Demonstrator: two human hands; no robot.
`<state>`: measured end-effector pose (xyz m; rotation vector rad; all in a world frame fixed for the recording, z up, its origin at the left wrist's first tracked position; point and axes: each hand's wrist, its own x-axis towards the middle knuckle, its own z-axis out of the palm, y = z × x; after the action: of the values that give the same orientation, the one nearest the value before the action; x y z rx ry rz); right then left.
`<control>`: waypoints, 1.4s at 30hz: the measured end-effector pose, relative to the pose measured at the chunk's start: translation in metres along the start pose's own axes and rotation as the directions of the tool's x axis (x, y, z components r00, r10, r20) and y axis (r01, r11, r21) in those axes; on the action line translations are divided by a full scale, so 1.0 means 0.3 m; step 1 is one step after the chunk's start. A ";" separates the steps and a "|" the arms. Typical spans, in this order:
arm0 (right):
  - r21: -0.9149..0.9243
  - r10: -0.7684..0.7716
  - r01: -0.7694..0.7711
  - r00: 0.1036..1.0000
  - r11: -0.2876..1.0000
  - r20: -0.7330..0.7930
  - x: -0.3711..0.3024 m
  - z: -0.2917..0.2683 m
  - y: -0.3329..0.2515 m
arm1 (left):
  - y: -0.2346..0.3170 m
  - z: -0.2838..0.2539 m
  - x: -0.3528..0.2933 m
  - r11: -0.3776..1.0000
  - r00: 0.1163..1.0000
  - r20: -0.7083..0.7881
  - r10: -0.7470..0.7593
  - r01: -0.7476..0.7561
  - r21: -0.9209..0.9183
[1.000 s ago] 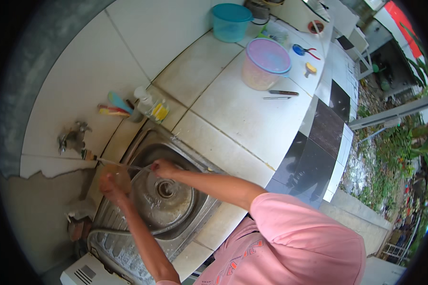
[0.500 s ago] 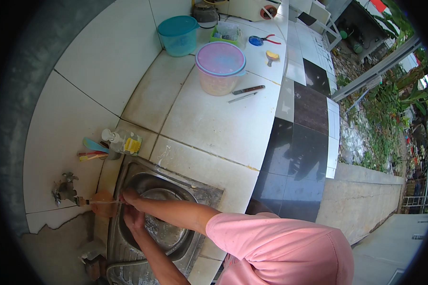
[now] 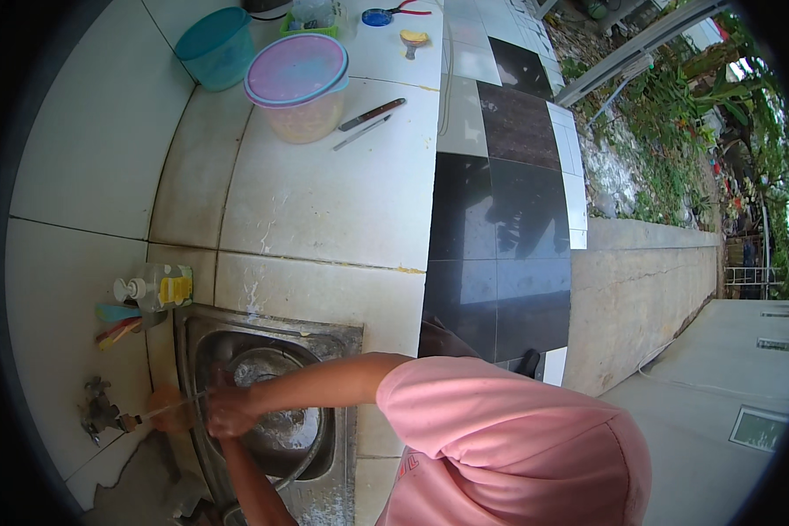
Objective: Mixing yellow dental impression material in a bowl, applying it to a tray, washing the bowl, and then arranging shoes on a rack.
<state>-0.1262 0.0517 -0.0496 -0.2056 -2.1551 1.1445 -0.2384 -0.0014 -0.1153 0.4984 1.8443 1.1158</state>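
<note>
While the pump bottle (image 3: 152, 287) bore a yellow label (image 3: 177, 290), we held our hands (image 3: 227, 412) together over the sink (image 3: 340, 344), openness and any grip unclear.

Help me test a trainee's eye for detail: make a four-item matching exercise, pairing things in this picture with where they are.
Column one:
1. Purple-lidded tub
2. Pump bottle
3. Tap
4. Right hand

Column two:
A. Mounted on the wall
B. Over the sink
C. Beside the brown-handled knife
D. Next to the colourful utensils

Pairs: 1-C, 2-D, 3-A, 4-B
</note>
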 end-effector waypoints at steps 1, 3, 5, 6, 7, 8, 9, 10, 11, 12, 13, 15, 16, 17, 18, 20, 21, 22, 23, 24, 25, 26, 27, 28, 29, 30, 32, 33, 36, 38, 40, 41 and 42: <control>-0.235 0.294 -0.261 0.949 0.936 0.115 0.019 0.005 0.079 | 0.019 0.010 -0.032 0.999 0.999 -0.020 0.033 -0.032 0.033; 0.326 0.607 -0.797 0.600 0.509 0.521 0.084 0.012 0.225 | 0.064 0.011 -0.069 0.994 0.999 0.003 0.046 -0.046 0.101; 0.586 0.635 -0.763 0.599 0.271 0.487 0.093 0.058 0.269 | 0.107 0.001 -0.054 0.972 1.000 -0.007 -0.027 0.025 -0.233; 0.743 0.695 -0.669 0.541 0.014 0.474 0.094 0.082 0.267 | 0.119 -0.011 -0.041 0.829 0.985 0.008 -0.174 0.151 -0.538; 0.756 0.701 -0.654 0.546 0.014 0.459 0.094 0.107 0.248 | 0.124 -0.015 -0.011 0.832 0.990 0.068 -0.119 0.137 -0.537; 0.879 0.838 -0.464 0.430 -0.112 0.335 0.102 0.129 0.218 | 0.134 -0.013 0.049 0.787 0.970 -0.025 -0.241 0.180 -0.591; 0.923 0.893 -0.351 0.347 -0.160 0.286 0.097 0.144 0.185 | 0.126 -0.011 0.095 0.743 0.949 -0.046 -0.312 0.214 -0.634; 0.958 0.937 -0.227 0.259 -0.177 0.235 0.096 0.151 0.148 | 0.115 -0.024 0.132 0.734 0.927 -0.108 -0.360 0.210 -0.645; 0.946 0.903 -0.191 0.297 -0.261 0.309 0.085 0.156 0.098 | 0.107 -0.038 0.181 0.773 0.960 0.096 -0.263 0.269 -0.574; 0.927 0.864 -0.156 0.336 -0.342 0.375 0.067 0.153 0.041 | 0.093 -0.052 0.220 0.811 0.941 0.247 -0.233 0.328 -0.484; 0.899 0.818 -0.128 0.377 -0.418 0.434 0.041 0.144 -0.023 | 0.071 -0.066 0.248 0.814 0.932 0.319 -0.171 0.316 -0.487; 0.815 0.708 -0.114 0.436 -0.568 0.555 -0.026 0.100 -0.150 | 0.023 -0.086 0.288 0.643 0.851 0.510 -0.126 0.461 -0.611; 0.806 0.723 -0.335 0.363 -0.488 0.588 -0.059 0.073 -0.214 | -0.004 -0.095 0.293 0.642 0.846 0.528 -0.070 0.443 -0.625; 0.718 0.688 -0.533 0.308 -0.448 0.658 -0.102 0.043 -0.270 | -0.029 -0.101 0.292 0.765 0.896 0.422 -0.141 0.369 -0.528; 0.633 0.566 -0.629 0.347 -0.451 0.748 -0.139 0.016 -0.322 | -0.052 -0.106 0.287 0.877 0.940 0.304 -0.158 0.275 -0.395; 0.535 0.360 -0.701 0.400 -0.472 0.843 -0.174 -0.034 -0.375 | -0.102 -0.098 0.252 0.973 0.968 0.194 -0.161 0.189 -0.134; 0.448 0.263 -0.855 0.384 -0.262 0.885 -0.174 -0.052 -0.370 | -0.116 -0.092 0.234 0.973 0.983 0.109 -0.148 0.125 0.193; 0.362 0.161 -0.932 0.354 -0.016 0.921 -0.160 -0.060 -0.349 | -0.125 -0.077 0.217 0.984 0.991 0.088 -0.096 0.081 0.159; 0.399 0.150 -0.907 0.416 0.131 0.897 -0.145 -0.064 -0.298 | -0.116 -0.084 0.186 0.993 0.983 0.143 -0.114 0.109 0.041; 0.440 0.178 -0.885 0.463 0.154 0.868 -0.139 -0.060 -0.240 | -0.104 -0.082 0.156 0.983 0.969 0.184 -0.167 0.177 -0.043; 0.563 0.240 -0.817 0.576 0.127 0.782 -0.125 -0.044 -0.175 | -0.078 -0.095 0.112 0.946 0.961 0.231 -0.153 0.210 -0.245; 0.635 0.390 -0.771 0.571 -0.048 0.722 -0.090 -0.013 -0.101 | -0.057 -0.093 0.067 0.805 0.939 0.319 -0.128 0.286 -0.520; 0.852 0.544 -0.498 0.676 -0.160 0.497 -0.055 0.014 -0.008 | -0.032 -0.081 0.023 0.552 0.894 0.448 -0.015 0.381 -0.742; 0.709 0.764 -0.600 0.631 0.370 0.135 -0.057 0.025 0.095 | -0.003 -0.060 -0.019 0.308 0.835 0.535 0.127 0.479 -0.822; 0.638 0.659 -0.629 0.712 0.443 0.244 -0.033 0.042 0.186 | 0.023 -0.016 -0.050 0.127 0.731 0.617 0.290 0.610 -0.782; 0.634 0.591 -0.632 0.739 0.444 0.322 -0.003 0.074 0.245 | 0.048 0.033 -0.088 0.381 0.964 0.264 0.026 0.235 -0.894; 0.545 0.748 -0.721 0.621 0.428 0.235 0.054 0.127 0.307 | 0.123 0.128 -0.123 0.361 0.998 -0.012 -0.068 0.014 -0.932; 0.535 0.724 -0.721 0.637 0.440 0.263 0.072 0.135 0.313 | 0.166 0.174 -0.140 0.390 0.984 -0.069 -0.164 0.001 -0.921; 0.279 0.852 -0.885 0.446 0.373 0.275 0.140 0.122 0.273 | 0.289 0.286 -0.256 0.394 0.945 -0.061 -0.321 0.075 -0.916; 0.183 0.878 -0.917 0.393 0.353 0.273 0.171 0.101 0.231 | 0.359 0.337 -0.373 0.415 0.955 -0.007 -0.296 0.122 -0.902; 0.070 0.788 -0.829 0.552 0.556 0.273 0.181 0.090 0.199 | 0.398 0.358 -0.532 0.514 0.980 0.094 -0.174 0.171 -0.841; 0.034 0.763 -0.812 0.561 0.582 0.322 0.182 0.087 0.189 | 0.412 0.346 -0.597 0.552 0.965 0.255 -0.063 0.246 -0.797; 0.279 0.811 -0.878 0.470 0.390 0.348 0.178 0.086 0.178 | 0.424 0.313 -0.641 0.537 0.969 0.227 -0.102 0.246 -0.807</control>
<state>-0.1917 0.0893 -0.0750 -1.1838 -1.8046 2.2525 -0.0724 -0.0253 0.0686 -0.1743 0.9885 1.5953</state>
